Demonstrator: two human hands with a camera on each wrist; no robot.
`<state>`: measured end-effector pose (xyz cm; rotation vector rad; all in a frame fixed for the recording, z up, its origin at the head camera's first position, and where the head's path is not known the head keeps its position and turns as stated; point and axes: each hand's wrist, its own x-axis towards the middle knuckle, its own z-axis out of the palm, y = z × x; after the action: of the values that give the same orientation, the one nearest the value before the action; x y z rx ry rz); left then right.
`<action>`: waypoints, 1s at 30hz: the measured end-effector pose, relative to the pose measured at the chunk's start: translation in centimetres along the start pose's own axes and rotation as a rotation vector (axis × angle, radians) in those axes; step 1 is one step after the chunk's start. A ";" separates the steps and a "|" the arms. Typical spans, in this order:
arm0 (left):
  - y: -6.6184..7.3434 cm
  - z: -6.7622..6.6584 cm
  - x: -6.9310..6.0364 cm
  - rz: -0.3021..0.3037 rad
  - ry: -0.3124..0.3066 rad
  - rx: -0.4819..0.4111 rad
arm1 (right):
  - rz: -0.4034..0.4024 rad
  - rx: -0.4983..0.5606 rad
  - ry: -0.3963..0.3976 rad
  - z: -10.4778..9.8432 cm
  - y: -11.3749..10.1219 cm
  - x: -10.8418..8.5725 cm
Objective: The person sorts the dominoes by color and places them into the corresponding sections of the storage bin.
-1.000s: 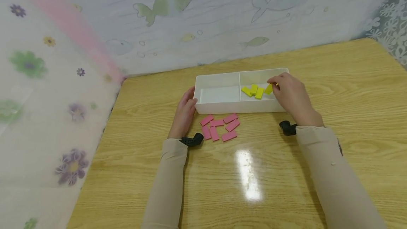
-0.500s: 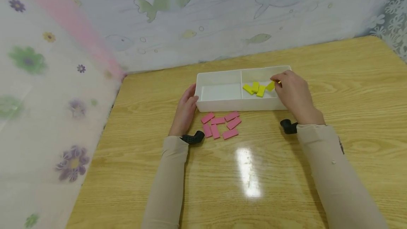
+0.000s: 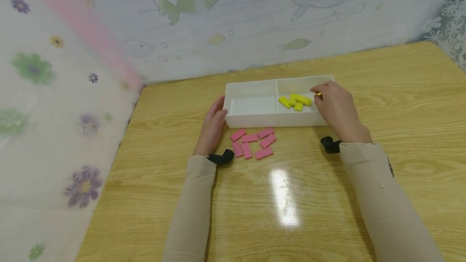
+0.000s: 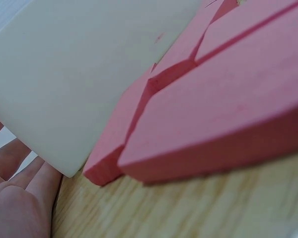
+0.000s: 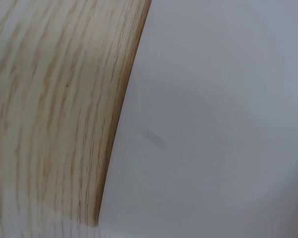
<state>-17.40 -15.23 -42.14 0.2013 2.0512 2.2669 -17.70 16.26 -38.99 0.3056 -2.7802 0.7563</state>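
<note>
A white two-compartment box [image 3: 251,121] stands on the table. My left hand [image 3: 212,126] rests at its left end, thumb at the front corner; in the left wrist view its extended fingers [image 4: 10,161] lie along the end wall. My right hand [image 3: 338,106] bends over the right compartment, with a bit of yellow block [image 3: 319,93] showing between finger and thumb; most of it is hidden. Several yellow blocks [image 3: 298,106] lie heaped in that compartment, one across the others. Flat pink blocks [image 3: 263,153] lie loose in front of the box.
The wood-grain table [image 3: 255,213] meets a fish-patterned wall covering [image 3: 255,23] behind the box. A flowered covering [image 3: 54,132] borders it on the left. Black wrist cameras [image 3: 330,145] sit on both wrists. The right wrist view holds just the box wall [image 5: 203,119] and tabletop.
A yellow block that stood tilted just below my right fingertips has dropped left onto the other yellow blocks. The left hand keeps its place at the box; the head view has shifted slightly.
</note>
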 end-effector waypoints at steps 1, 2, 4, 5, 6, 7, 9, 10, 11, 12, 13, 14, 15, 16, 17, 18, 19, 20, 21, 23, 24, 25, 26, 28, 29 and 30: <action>0.0 0.0 0.0 -0.001 0.002 0.001 | 0.000 -0.001 -0.003 0.0 0.0 0.0; -0.1 -0.1 0.1 -0.004 0.006 -0.003 | 0.001 0.000 -0.007 0.0 0.0 0.1; 0.0 -0.1 0.1 -0.004 0.006 -0.007 | 0.005 0.001 -0.017 0.0 0.0 0.1; 0.0 -0.1 0.0 -0.003 0.005 -0.010 | 0.006 0.000 -0.022 0.0 -0.1 0.2; 0.0 -0.1 0.0 -0.002 0.004 -0.012 | 0.007 -0.002 -0.026 0.0 -0.1 0.2; 0.1 -0.1 0.0 -0.002 0.005 -0.013 | 0.008 -0.006 -0.027 0.0 -0.1 0.2; 0.2 -0.1 0.0 0.004 0.001 -0.012 | 0.006 -0.010 -0.025 -0.1 -0.1 0.3; 0.2 -0.1 0.0 0.006 0.000 -0.012 | 0.003 -0.011 -0.023 -0.1 -0.1 0.3; 0.2 -0.1 0.0 0.006 0.000 -0.010 | -0.001 -0.012 -0.020 -0.1 -0.1 0.4; 0.2 -0.1 0.0 0.005 -0.001 -0.009 | -0.005 -0.008 -0.018 -0.1 -0.1 0.4; 0.2 -0.1 0.0 0.004 -0.001 -0.010 | -0.006 0.001 -0.018 -0.2 0.0 0.4; 0.2 -0.1 0.0 0.004 -0.002 -0.012 | -0.009 0.012 -0.016 -0.2 0.0 0.3; 0.2 -0.1 0.0 0.002 -0.002 -0.013 | -0.013 0.023 -0.014 -0.2 0.1 0.3; 0.2 -0.1 0.0 0.001 -0.003 -0.012 | -0.014 0.036 -0.012 -0.2 0.2 0.3; 0.2 -0.2 0.0 -0.002 -0.001 -0.011 | -0.017 0.049 -0.011 -0.2 0.3 0.3; 0.2 -0.2 0.0 -0.002 -0.001 -0.010 | -0.018 0.063 -0.008 -0.2 0.4 0.3; 0.2 -0.2 0.0 0.000 -0.001 -0.011 | -0.020 0.077 -0.006 -0.2 0.4 0.3; 0.2 -0.2 0.0 0.000 -0.001 -0.010 | -0.023 0.086 -0.003 -0.2 0.5 0.3; 0.2 -0.2 -0.1 0.001 -0.002 -0.007 | -0.026 0.094 -0.001 -0.2 0.6 0.3; 0.2 -0.2 -0.1 0.004 -0.004 -0.007 | -0.032 0.116 0.011 -0.2 0.8 0.3; 0.1 -0.1 -0.1 0.005 -0.004 -0.007 | -0.031 0.128 0.019 -0.2 0.9 0.3; 0.1 -0.1 -0.1 0.005 -0.002 -0.005 | -0.032 0.141 0.028 -0.2 0.9 0.3; 0.1 -0.1 -0.1 0.005 -0.002 -0.002 | -0.030 0.152 0.039 -0.2 1.0 0.3; -0.1 -0.1 0.0 0.008 -0.001 -0.011 | -0.028 0.175 0.061 -0.3 1.0 0.2; -0.1 -0.1 0.0 0.008 -0.001 -0.009 | -0.027 0.183 0.071 -0.3 1.0 0.2; -0.4 -0.2 0.1 0.008 0.002 -0.016 | -0.023 0.189 0.077 -0.3 1.0 0.2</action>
<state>-17.55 -15.38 -42.53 0.2069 2.0364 2.2883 -18.07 17.23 -39.14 0.3348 -2.6331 1.0055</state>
